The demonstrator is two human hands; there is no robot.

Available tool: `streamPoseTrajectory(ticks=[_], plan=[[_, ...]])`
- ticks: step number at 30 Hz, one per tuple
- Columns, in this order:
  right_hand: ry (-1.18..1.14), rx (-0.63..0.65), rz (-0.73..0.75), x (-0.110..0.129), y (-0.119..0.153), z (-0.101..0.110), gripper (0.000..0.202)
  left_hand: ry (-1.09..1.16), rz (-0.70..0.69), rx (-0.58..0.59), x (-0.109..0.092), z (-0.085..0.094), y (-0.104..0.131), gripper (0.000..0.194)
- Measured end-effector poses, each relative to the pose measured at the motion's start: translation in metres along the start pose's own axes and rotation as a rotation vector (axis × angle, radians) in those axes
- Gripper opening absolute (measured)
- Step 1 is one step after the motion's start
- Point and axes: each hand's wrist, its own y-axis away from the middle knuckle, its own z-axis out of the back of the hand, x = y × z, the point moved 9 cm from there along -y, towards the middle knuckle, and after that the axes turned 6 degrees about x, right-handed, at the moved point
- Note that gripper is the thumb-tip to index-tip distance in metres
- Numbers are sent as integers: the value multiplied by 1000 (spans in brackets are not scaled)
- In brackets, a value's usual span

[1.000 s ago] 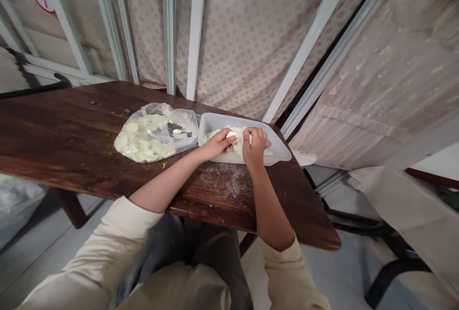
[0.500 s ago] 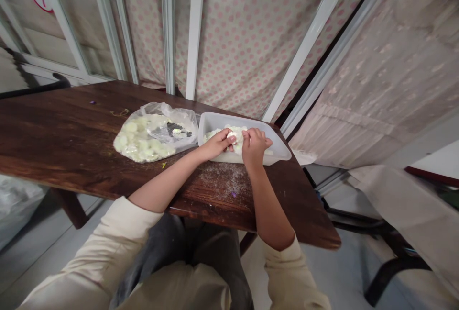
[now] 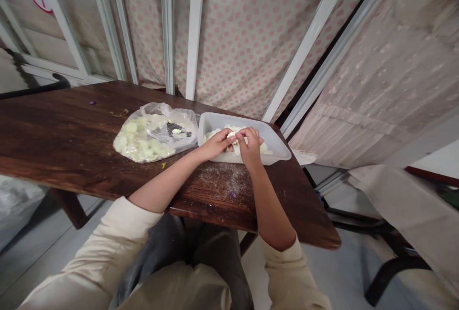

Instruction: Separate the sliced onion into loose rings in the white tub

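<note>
Holding a small white piece (image 3: 232, 135) in the left hand (image 3: 217, 146), thumb pressed to fingers around it, just above the near-left part of the plastic tub (image 3: 214, 120). Meeting it from the right with the curled right hand (image 3: 251, 146), thumb and forefinger bent almost together; cannot tell from here how much of the piece, if any, is caught between them. Below and around both hands, inside the tub, more pale pieces (image 3: 266, 149).

Could lose bits over the near rim with a pull too sharp or too far toward the body. Could then pick up grit from the white grains (image 3: 224, 178) on the table (image 3: 64, 123), or get mixed with the purple scrap (image 3: 234, 195) there. Might shove the tub rightward by leaning a wrist on the near wall; little room on that side, with the right end close to the table's edge. Might also catch the plastic bag (image 3: 163, 108) of pale slices (image 3: 128, 138), just beside the tub's left end, with a sideways swing of the left forearm, spilling slices through the loose mouth.
</note>
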Motion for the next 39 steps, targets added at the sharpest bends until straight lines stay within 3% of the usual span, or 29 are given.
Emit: streamPoseTrajectory(ticks=[6,11,13,19,27,31,39], plan=[[260,-91,-62,-8,2,6,33,-7,-13,-3,-3,-1,1,29],[219,-214,-198,-27,5,23,29,11,10,-17,-3,0,2,28],[156,-192,-163,-23,4,22,29,15,11,-16,-3,0,2,28],[-18,37,5,1,0,-2,32,-12,-6,-15,-2,1,1,31],[231,-101,-96,-14,2,7,32,-28,-18,-1,-5,-1,1,28],[210,-199,-180,-24,5,20,31,-1,-8,-11,-6,0,2,29],[-37,-25,42,3,1,5,32,9,-23,-9,-3,0,0,31]])
